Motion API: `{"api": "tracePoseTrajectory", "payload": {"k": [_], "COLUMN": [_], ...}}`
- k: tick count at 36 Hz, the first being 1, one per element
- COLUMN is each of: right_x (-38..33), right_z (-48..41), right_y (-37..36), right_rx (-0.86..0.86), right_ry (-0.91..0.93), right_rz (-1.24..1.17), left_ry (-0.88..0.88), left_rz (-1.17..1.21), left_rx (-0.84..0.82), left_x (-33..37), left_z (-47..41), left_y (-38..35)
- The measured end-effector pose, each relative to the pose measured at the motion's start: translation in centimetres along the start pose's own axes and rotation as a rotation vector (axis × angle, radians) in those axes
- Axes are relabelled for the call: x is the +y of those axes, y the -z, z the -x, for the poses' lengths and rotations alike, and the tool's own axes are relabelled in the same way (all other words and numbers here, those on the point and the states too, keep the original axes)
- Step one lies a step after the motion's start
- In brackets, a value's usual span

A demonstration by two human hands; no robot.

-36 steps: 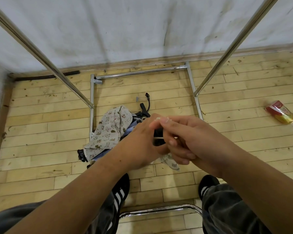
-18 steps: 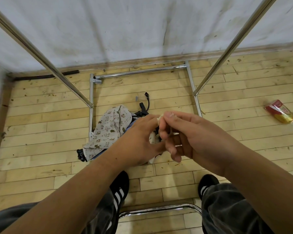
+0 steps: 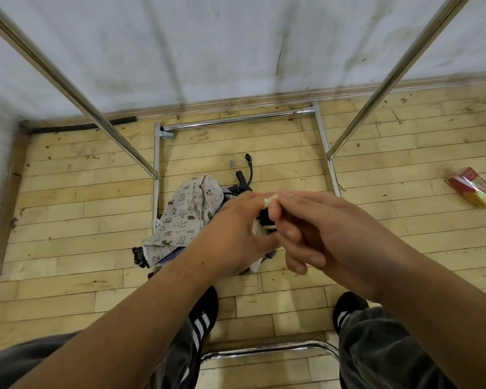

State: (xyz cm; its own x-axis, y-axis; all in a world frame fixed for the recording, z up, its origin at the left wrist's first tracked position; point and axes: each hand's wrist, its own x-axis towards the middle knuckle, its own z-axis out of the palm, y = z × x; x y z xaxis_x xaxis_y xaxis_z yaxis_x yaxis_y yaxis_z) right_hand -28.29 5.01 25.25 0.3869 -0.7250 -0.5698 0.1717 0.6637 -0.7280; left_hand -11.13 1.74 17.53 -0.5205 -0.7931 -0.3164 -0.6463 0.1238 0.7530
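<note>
My left hand (image 3: 233, 234) and my right hand (image 3: 317, 228) meet in front of me above the floor. Between them they hold a small white and black piece of cloth (image 3: 263, 224). The right thumb and forefinger pinch its pale upper corner (image 3: 270, 200); the left fingers curl around its lower part. Most of the piece is hidden by the hands. Below them a heap of laundry lies on the floor, topped by a pale garment with a cat print (image 3: 185, 214).
A chrome rack frame (image 3: 237, 119) lies on the wooden floor around the heap, with two slanted poles (image 3: 68, 80) rising left and right. A red and yellow packet (image 3: 474, 190) lies far right. My shoes (image 3: 204, 313) and a chrome bar (image 3: 267, 349) are near.
The hands have shifted slightly apart and the right fingers have loosened, so the white cloth now shows between them. The pinched corner has come up above the fingers.
</note>
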Motion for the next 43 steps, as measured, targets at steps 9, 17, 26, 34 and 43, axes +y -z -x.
{"api": "tracePoseTrajectory", "payload": {"k": [9,17,26,34,43], "right_x": [0.0,0.6,0.7,0.8,0.0], "right_z": [-0.1,-0.4,-0.4,0.0,0.4], "right_y": [-0.1,0.3,-0.7,-1.3,-1.0], "right_rx": [0.180,0.177,0.107,0.078,0.006], "right_ry": [-0.077,-0.095,-0.058,-0.060,-0.037], "right_rz": [0.248,0.304,0.205,0.165,0.450], "left_ry": [0.103,0.068,0.021,0.090,0.125], "left_rz": [-0.022,-0.152,-0.132,-0.190,-0.294], "left_rx": [-0.009,-0.082,-0.085,-0.129,-0.111], "left_x": [0.2,-0.7,-0.8,-0.2,1.0], "left_z": [0.1,0.3,0.3,0.1,0.3], "left_y": [0.2,-0.2,-0.4,-0.4,0.2]}}
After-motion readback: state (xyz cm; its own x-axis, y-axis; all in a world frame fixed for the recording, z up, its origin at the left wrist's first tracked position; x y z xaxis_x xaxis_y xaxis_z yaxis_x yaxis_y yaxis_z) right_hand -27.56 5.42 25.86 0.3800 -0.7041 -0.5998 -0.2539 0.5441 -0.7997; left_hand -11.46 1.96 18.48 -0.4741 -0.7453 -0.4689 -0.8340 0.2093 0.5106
